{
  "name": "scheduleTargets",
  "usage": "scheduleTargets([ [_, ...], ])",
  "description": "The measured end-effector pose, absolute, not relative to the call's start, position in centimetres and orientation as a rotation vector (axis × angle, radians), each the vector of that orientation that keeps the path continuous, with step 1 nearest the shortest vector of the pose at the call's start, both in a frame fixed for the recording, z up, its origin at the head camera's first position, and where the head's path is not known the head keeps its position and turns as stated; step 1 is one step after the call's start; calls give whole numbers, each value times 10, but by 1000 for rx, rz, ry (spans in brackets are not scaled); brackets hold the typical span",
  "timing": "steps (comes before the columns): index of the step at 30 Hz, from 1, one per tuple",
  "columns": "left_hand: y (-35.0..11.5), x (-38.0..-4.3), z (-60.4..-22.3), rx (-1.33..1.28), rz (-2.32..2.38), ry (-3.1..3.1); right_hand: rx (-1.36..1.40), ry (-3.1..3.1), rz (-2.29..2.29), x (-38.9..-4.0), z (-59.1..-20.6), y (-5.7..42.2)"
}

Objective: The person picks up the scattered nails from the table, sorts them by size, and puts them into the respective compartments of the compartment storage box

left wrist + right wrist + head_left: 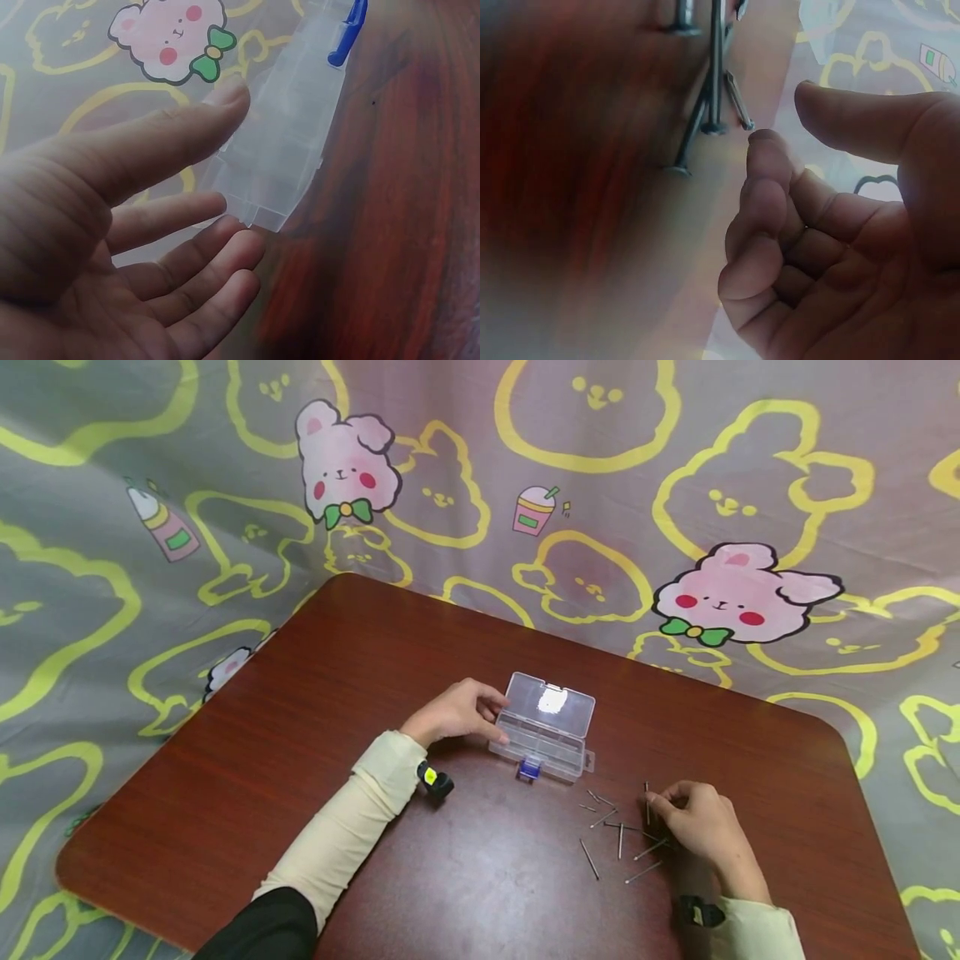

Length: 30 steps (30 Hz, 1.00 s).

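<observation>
A clear plastic compartment box [540,747] stands on the table with its lid [551,703] raised and a blue latch [528,767] at its front. My left hand [457,712] is at the box's left end, thumb and fingers spread apart. In the left wrist view the index fingertip is at the box's corner, and the thumb overlaps its side. My right hand [701,822] is beside several loose metal nails [620,841]. One nail [739,101] lies close to the right index fingertip; thumb and index finger stand apart with nothing visible between them.
The brown wooden table [300,693] has rounded corners. A grey curtain [465,410] with cartoon prints hangs along its back and left edges. A hanging tab [589,761] sticks out from the box's right end, towards the nails.
</observation>
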<state>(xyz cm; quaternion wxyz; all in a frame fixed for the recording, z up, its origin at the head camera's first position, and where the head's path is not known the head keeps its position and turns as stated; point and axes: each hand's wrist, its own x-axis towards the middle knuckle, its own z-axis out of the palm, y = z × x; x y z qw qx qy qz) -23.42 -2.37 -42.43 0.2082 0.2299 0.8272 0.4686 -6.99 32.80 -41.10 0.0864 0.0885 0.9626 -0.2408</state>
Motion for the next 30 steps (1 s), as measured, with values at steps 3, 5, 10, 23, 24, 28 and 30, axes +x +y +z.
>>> scheduleTargets([
  [3, -24, -234, -425, 631, 1300, 2296, 260, 2855, -703, -69, -413, 327],
  [5, -24, -235, -426, 625, 1297, 2289, 249, 2848, -691, -69, -414, 326],
  [10, -24, -233, -426, 609, 1289, 2277, 235, 2836, -685, -67, -418, 324],
  [23, -23, -229, -424, 573, 1265, 2301, 209, 2862, -687, -68, -423, 324],
  [24, -23, -228, -424, 574, 1259, 2305, 220, 2860, -690, -68, -423, 324],
  [28, -22, -226, -424, 593, 1248, 2324, 251, 2851, -693, -67, -423, 324],
  [30, -21, -225, -424, 612, 1240, 2344, 267, 2846, -694, -66, -422, 323],
])
